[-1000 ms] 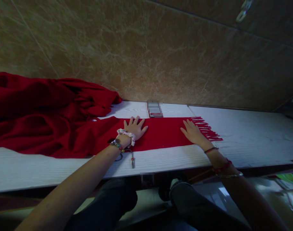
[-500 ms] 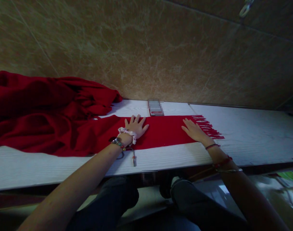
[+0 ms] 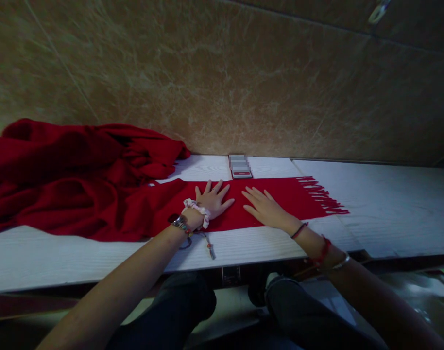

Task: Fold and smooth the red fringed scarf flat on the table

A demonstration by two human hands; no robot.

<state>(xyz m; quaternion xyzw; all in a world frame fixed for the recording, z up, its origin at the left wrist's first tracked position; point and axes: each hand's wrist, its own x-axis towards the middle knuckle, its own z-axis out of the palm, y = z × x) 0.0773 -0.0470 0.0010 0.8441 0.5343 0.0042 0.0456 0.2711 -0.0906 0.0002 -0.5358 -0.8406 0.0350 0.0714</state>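
Observation:
A long red scarf (image 3: 287, 197) with a fringed end (image 3: 326, 200) lies flat along a white table (image 3: 382, 209). Its other end is bunched in a red heap (image 3: 69, 175) at the left. My left hand (image 3: 213, 199) rests flat on the scarf, fingers spread, with a pale scrunchie and beaded bracelets on the wrist. My right hand (image 3: 267, 209) also lies flat on the scarf, fingers stretched out, just to the right of the left hand. Neither hand holds anything.
A small phone-like object (image 3: 240, 169) lies on the table behind the scarf, near the brown marbled wall (image 3: 244, 82). My dark-trousered knees (image 3: 193, 311) show below the table's front edge.
My right hand has slid left along the scarf, away from the fringe and close to my left hand. The left hand has stayed flat in place.

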